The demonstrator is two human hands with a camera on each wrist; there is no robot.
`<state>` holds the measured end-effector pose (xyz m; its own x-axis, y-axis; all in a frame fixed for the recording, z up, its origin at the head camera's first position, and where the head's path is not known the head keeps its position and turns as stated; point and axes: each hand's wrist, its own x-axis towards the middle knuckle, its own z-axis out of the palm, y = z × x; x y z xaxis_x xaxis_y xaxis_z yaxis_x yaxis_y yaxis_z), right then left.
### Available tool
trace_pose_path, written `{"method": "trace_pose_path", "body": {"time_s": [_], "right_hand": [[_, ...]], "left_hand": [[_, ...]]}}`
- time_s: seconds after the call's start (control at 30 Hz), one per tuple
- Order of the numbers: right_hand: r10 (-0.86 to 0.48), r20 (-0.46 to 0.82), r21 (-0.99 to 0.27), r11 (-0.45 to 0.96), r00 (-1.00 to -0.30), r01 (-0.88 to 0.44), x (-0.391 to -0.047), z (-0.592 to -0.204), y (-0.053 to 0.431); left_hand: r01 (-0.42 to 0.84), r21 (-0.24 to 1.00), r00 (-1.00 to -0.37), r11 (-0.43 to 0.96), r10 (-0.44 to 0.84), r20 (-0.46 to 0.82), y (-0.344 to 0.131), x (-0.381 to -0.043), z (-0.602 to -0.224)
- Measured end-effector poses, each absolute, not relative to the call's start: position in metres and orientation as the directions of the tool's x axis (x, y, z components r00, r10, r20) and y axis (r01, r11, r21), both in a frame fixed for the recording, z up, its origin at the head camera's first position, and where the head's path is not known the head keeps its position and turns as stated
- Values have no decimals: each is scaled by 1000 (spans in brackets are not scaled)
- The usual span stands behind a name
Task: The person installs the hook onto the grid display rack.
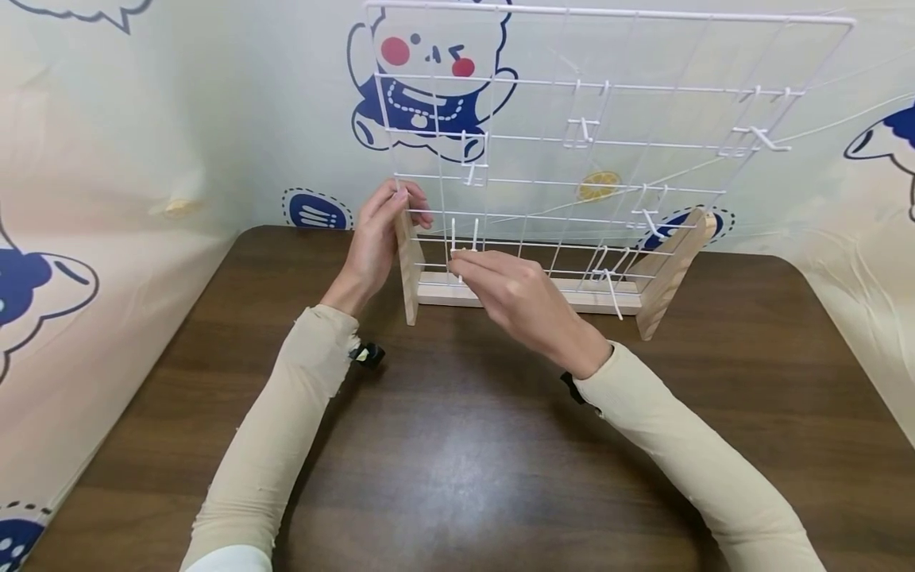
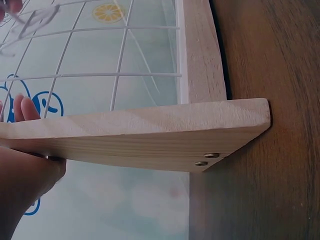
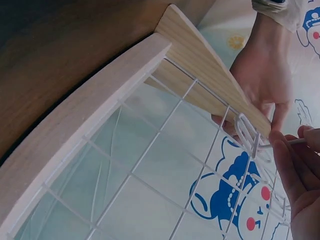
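A white wire grid rack (image 1: 608,16) stands on the table between two wooden side pieces. My left hand (image 1: 373,238) holds the upper end of the left wooden side piece (image 1: 411,282), thumb in front and fingers reaching behind. In front of the grid's lower left, my right hand (image 1: 525,298) pinches a white wire hook (image 1: 453,232) by its prong. In the right wrist view, the hook's looped frame (image 3: 246,132) is close against the grid wires; whether it is latched on, I cannot tell.
Several similar hooks, such as one at upper right (image 1: 761,137) and one at lower right (image 1: 608,290), hang on the grid. A wooden crossbar (image 1: 593,300) joins the side pieces. A printed cloth (image 1: 286,95) hangs behind the brown table (image 1: 457,477).
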<state>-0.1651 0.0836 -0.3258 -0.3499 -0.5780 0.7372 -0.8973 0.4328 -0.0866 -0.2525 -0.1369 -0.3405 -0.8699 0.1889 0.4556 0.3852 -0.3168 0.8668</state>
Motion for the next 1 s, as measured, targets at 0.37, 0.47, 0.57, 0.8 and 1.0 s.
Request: {"method": "trace_pose_path", "body": {"time_s": [0.37,0.47,0.57,0.8,1.0], "right_hand": [[-530,774,-87,453,-347,-887,-179,-327,80],[-511,773,-124,458,-375,-880,-183,-330,79],[-511,760,-157,455,-401,-877,-186,-335,79],[-520,734,-183,468,-437,-865,-186,-346,81],[-507,723,-236,458,-470,-857,-184,-350,80]], "left_hand": [[387,863,-868,-324,186,459,-135,-255,-342],[392,864,-871,-318,176,460,-135,-255,-342],[392,865,-873,-314,168,457,-134,-254,-341],[391,869,-877,-303,165,452,-133,-252,-341],[397,870,-878,-293,155,453,-134,-252,-342]]}}
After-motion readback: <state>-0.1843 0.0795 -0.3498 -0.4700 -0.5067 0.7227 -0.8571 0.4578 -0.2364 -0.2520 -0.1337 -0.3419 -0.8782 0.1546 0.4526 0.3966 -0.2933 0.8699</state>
